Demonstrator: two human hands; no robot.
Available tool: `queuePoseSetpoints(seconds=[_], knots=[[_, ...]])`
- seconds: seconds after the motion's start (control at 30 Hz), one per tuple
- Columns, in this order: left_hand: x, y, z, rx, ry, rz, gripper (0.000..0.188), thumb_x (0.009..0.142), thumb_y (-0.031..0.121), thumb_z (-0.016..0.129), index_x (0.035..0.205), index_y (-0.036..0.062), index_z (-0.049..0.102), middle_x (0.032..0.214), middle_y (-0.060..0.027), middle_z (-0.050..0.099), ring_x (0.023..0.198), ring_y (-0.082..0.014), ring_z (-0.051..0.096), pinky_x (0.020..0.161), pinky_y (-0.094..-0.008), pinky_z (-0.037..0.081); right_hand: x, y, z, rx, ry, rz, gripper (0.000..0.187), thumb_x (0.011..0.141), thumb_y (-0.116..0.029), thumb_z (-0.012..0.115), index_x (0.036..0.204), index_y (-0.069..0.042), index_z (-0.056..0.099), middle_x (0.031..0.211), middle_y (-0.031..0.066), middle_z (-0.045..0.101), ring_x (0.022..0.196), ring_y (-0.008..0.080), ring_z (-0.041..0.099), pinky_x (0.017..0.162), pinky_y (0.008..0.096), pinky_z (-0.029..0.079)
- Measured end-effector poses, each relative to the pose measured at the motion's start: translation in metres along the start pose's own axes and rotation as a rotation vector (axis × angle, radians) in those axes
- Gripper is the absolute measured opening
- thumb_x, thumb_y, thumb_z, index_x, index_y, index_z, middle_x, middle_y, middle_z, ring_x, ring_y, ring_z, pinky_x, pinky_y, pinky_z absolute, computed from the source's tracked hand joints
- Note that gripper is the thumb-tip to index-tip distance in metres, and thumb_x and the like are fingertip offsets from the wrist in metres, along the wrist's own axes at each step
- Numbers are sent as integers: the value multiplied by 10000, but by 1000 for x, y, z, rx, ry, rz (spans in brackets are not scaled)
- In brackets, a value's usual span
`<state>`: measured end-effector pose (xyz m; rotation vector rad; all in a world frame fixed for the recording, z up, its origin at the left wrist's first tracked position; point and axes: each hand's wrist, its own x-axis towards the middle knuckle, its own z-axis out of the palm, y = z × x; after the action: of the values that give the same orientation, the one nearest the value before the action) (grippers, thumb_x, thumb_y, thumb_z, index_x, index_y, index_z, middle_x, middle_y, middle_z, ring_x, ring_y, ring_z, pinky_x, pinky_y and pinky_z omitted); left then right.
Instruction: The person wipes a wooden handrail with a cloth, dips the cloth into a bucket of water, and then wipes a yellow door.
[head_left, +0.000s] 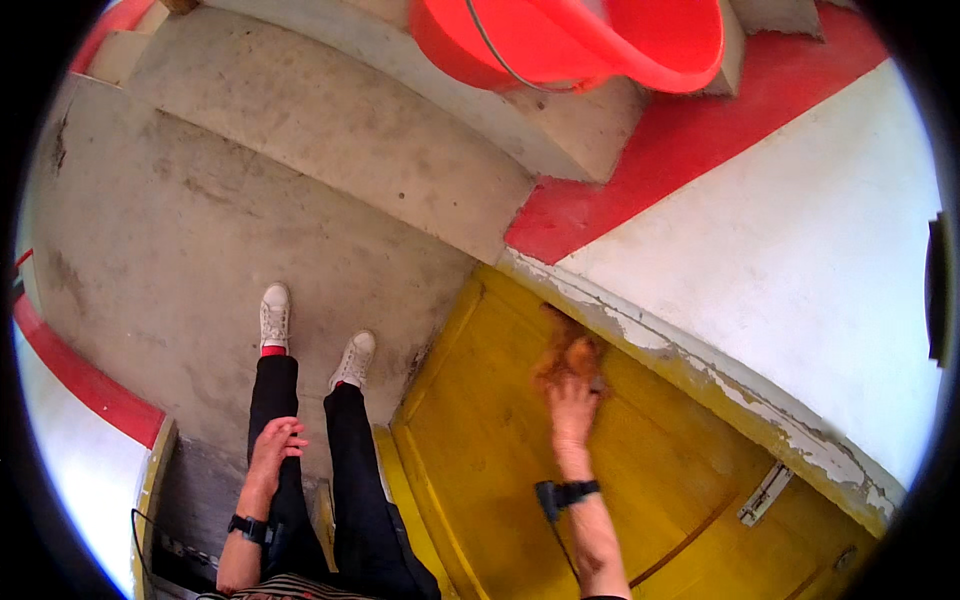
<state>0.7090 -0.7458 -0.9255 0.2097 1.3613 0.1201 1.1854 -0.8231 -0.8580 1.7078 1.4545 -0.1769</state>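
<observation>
My right hand presses an orange-brown cloth against a yellow door, near the door's far right edge. Motion blurs the cloth, and my fingers partly hide it. My left hand hangs in front of my dark trouser leg with its fingers loosely bent and apart, holding nothing. Both wrists wear black bands. A metal bolt is fixed on the door, to the right of my right forearm.
Concrete steps rise at the far side, and a red bucket with a wire handle stands on them. A white wall with red trim and peeling paint runs along the right. My white shoes rest on the concrete floor.
</observation>
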Motion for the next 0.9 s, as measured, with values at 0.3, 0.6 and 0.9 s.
queuePoseSetpoints(seconds=[0.3, 0.6, 0.9], knots=[[-20, -3, -5, -84, 118, 16, 279, 917, 232, 475, 1117, 38, 493, 1034, -114, 574, 804, -163, 600, 657, -265, 505, -39, -122, 90, 142, -264, -427, 272, 802, -136, 502, 1048, -80, 604, 1148, 133, 497, 1139, 331, 380, 915, 484, 304], [-15, 11, 19, -97, 133, 34, 274, 919, 200, 445, 1118, 17, 491, 1073, -122, 568, 845, -181, 597, 699, -282, 492, 124, -131, 116, 91, -72, -310, 250, 821, -138, 517, 1022, -39, 627, 1129, 139, 513, 1106, 318, 409, 922, 445, 303], [-10, 32, 28, -92, 203, 85, 339, 899, 291, 482, 1086, 9, 475, 1103, -186, 546, 802, -220, 609, 605, -318, 527, 223, -155, 173, -2, -25, -234, 280, 820, -193, 506, 1029, -49, 623, 1121, 141, 547, 1095, 311, 412, 851, 425, 323]])
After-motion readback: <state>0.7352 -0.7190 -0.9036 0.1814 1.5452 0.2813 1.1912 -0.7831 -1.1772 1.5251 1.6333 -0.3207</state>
